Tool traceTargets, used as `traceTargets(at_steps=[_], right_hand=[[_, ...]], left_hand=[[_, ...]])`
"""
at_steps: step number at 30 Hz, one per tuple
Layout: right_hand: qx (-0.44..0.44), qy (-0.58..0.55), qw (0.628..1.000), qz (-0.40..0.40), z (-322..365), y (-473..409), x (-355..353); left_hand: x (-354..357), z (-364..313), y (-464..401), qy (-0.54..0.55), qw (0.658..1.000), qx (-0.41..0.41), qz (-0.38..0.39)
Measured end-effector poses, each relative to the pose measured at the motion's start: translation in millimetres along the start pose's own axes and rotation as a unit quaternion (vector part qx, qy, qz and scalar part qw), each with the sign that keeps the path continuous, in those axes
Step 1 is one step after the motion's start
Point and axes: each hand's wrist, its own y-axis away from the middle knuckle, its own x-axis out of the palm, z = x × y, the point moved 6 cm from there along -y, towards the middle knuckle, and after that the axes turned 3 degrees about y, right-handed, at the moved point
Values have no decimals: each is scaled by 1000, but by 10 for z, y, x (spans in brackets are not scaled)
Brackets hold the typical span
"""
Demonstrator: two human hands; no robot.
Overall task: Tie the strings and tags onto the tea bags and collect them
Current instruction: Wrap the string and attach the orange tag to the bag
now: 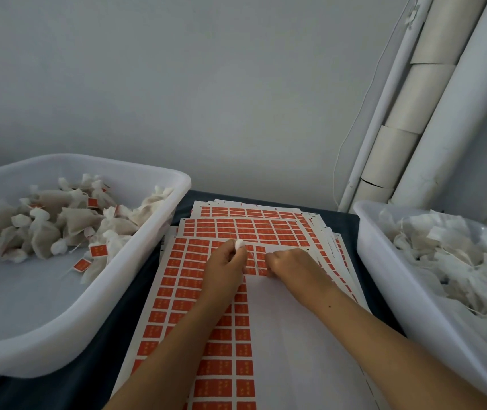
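Observation:
My left hand grips a small white tea bag whose top sticks out above my fingers. A thin string runs from it toward my right hand, which rests with curled fingers on the top sheet of red tags; its fingertips are hidden, at the edge where tags are peeled away. The left white tub holds several tea bags with red tags tied on. The right white tub is heaped with untagged white tea bags.
Several more tag sheets lie fanned under the top one on a dark blue table cover. White pipes and cardboard-coloured tubes lean in the back right corner against the grey wall.

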Motion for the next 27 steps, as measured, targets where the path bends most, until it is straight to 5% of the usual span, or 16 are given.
traceTargets(at_steps=[27], right_hand=[[-101,33,994,-27,84,40,-57]], left_hand=[[4,-12,-2,-14,1000,-12,9]])
